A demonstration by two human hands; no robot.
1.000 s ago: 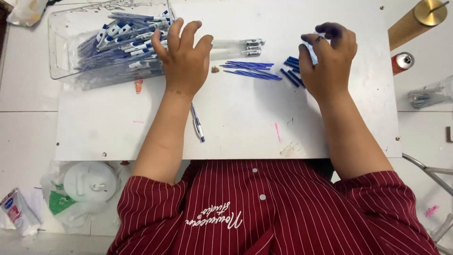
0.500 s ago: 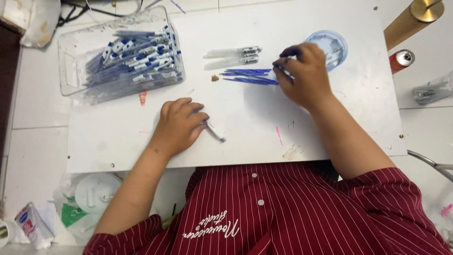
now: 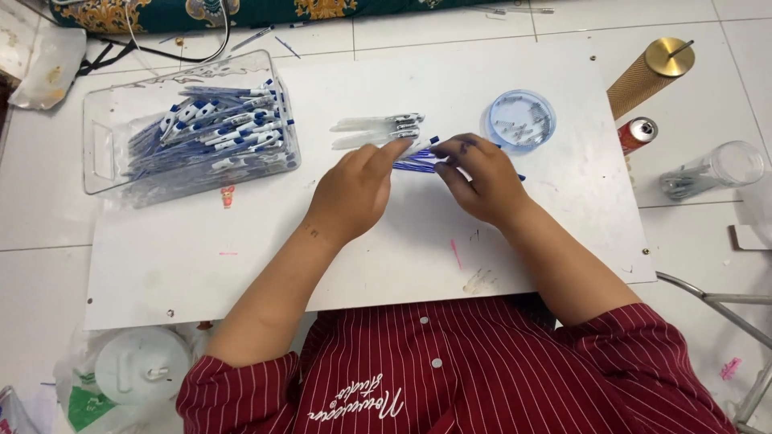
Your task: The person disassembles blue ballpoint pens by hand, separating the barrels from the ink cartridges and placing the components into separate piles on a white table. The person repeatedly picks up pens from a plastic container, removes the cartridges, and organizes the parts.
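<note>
The blue pen refills (image 3: 418, 163) lie in a loose bundle at the middle of the white board (image 3: 241, 265), and both your hands meet over them. Your left hand (image 3: 354, 195) lies palm down with the fingers half curled, the fingertips touching the near-left end of the bundle; whether it pinches 1 refill I cannot tell. Your right hand (image 3: 481, 181) comes in from the right, fingers bent and close together at the refills, and seems to grip something thin, though the view hides what.

Just beyond your fingers lie 2 clear pen barrels (image 3: 378, 130), side by side and apart from the bundle. Further right is a round blue dish (image 3: 522, 120) of small metal parts, probably springs. At the far left, a clear plastic tray (image 3: 104, 153) holds a heap of finished blue-and-white pens (image 3: 213, 133).

This looks like the pick-up step of pen assembly: 1 refill being singled out. The next move would call for a clean pinch on a single refill, lifted clear of its neighbours, then lined up with a barrel's open end
</note>
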